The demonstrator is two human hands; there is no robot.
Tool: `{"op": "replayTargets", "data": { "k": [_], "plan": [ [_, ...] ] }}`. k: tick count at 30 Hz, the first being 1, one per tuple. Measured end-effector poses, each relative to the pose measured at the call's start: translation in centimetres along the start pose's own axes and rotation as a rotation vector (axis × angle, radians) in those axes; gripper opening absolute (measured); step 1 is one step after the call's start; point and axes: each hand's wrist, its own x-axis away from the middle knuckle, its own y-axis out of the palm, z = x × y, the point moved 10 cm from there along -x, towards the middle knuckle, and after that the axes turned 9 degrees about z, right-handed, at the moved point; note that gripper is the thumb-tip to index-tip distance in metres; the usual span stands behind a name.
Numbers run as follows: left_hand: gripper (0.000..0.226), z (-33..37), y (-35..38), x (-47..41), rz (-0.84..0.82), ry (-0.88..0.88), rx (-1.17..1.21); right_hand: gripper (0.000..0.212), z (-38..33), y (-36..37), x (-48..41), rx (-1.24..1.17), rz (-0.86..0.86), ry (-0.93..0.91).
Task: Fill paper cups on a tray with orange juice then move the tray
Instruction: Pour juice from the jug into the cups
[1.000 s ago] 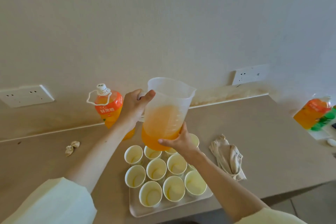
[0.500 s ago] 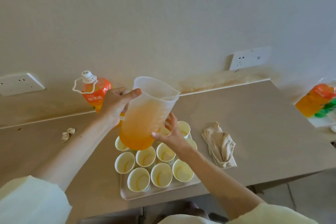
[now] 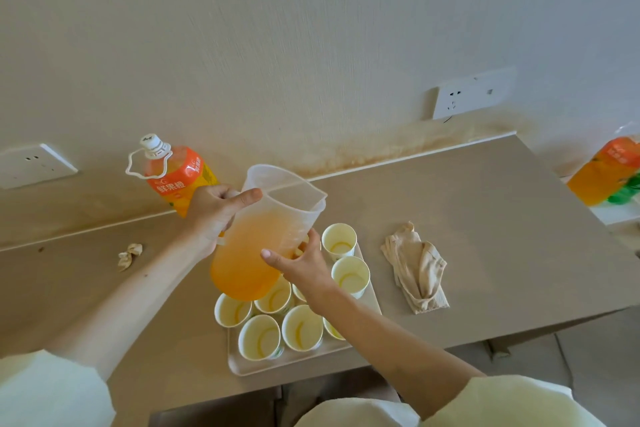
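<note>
At the near edge of the worktop [image 3: 485,218] we find the tray [image 3: 242,369], a pale rectangle lying almost flush with that edge. It is loaded with white paper cups [image 3: 259,341] standing upright in rows. We count at least eight rims. The person's right forearm [image 3: 363,329] crosses the tray's right half and covers others, and the jug hides those in the middle. The cups we can see into show only a thin yellow ring at the bottom.

Above the tray's far half hangs the translucent jug [image 3: 284,198], more than half full of orange juice [image 3: 242,270]. It is tilted with its spout toward the worktop's far right corner, and we see no stream leaving it. The left hand [image 3: 214,215] grips it on the handle side, fingers curled and thumb laid along the rim. The right hand [image 3: 298,263] clasps the lower wall, thumb across the front and fingers round the far side.

Right of the tray, apart from it, lies a crumpled beige cloth [image 3: 415,270]. Left of the tray, well apart, sits a small wad of paper [image 3: 130,255]. Behind the left hand, near the worktop's back edge, stands a capped bottle [image 3: 176,177] of orange drink with a white carry loop, its lower part hidden by that hand. On the wall above we note a left socket [image 3: 33,165] and a right socket [image 3: 472,92]. Beyond the worktop's right end, on another surface, a second bottle [image 3: 606,170] is cut off by the frame.
</note>
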Motion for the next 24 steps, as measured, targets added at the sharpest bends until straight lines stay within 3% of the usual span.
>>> {"op": "replayTargets", "data": {
  "k": [9, 17, 24],
  "plan": [
    [0.057, -0.7, 0.6, 0.3, -0.04, -0.028, -0.037, 0.088, 1.6, -0.2, 0.4, -0.087, 0.011, 0.082],
    [0.053, 0.4, 0.5, -0.1, -0.046, -0.014, -0.066, 0.071, 0.0, -0.1, 1.2, -0.123, 0.012, 0.068],
    [0.052, -0.1, 0.2, 0.1, -0.038, -0.027, -0.076, 0.077, -0.4, -0.1, 1.8, -0.107, 0.017, 0.068]
  ]
}}
